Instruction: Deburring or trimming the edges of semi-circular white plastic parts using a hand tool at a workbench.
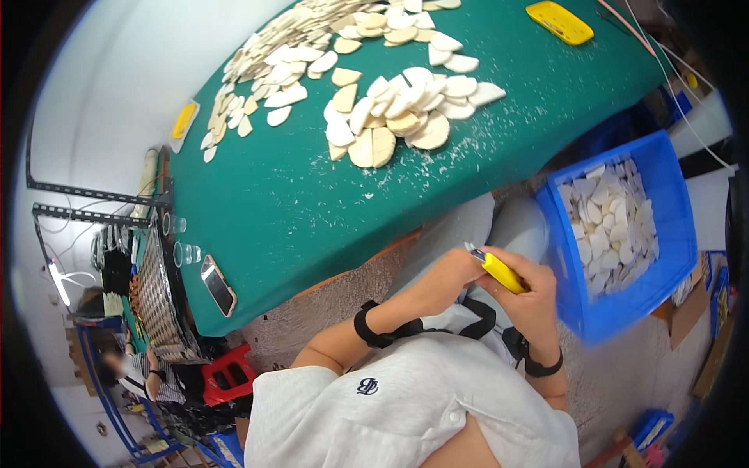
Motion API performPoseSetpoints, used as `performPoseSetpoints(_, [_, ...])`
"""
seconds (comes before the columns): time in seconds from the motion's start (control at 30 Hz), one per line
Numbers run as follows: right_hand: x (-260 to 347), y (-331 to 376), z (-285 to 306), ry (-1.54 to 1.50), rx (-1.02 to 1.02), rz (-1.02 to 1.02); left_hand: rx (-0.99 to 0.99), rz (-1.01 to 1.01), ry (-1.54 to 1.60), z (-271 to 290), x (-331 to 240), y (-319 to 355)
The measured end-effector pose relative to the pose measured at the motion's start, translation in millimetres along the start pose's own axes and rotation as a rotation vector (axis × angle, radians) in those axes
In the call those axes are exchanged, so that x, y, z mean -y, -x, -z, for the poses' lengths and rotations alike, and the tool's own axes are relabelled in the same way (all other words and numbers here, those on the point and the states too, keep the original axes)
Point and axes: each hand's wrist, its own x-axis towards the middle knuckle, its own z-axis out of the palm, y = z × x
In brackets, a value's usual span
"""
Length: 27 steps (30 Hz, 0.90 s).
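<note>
Above my lap, my right hand (534, 295) grips a yellow-handled utility knife (503, 273), its metal end pointing at my left hand. My left hand (446, 279) is closed beside that tip, its fingers bent together. Something small and whitish shows there, too little of it to tell what it is. Ahead of my hands, a pile of flat white and cream foam-like pieces (413, 101), many half-round, lies on the green-covered table (312, 210). White shavings are scattered around the pile.
To my right stands a blue bin (597, 316) partly filled with similar white pieces. A larger heap (304, 39) covers the table's far side. A yellow tray (560, 22), a phone (218, 286) and clear cups (186, 254) rest on the table. A red stool (228, 376) and another person (148, 374) are at left.
</note>
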Motion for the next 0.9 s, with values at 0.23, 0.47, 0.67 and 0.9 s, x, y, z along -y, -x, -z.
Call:
performPoseSetpoints(0.23, [-14, 10, 35, 0.2, -0.095, 0.001, -0.097, -0.07, -0.275, 28, -29, -16])
performPoseSetpoints(0.47, [-42, 37, 122, 0.448, -0.889, -0.148, -0.493, -0.084, -1.234, 106, -50, -53])
performPoseSetpoints(0.67, [-67, 35, 104, 0.382, -0.77, 0.027, -0.472, 0.118, -1.286, 162, 2, -38])
performPoseSetpoints(0.9, [-45, 48, 91, 0.331, -0.609, -0.113, -0.396, 0.075, -1.44, 162, -35, -47])
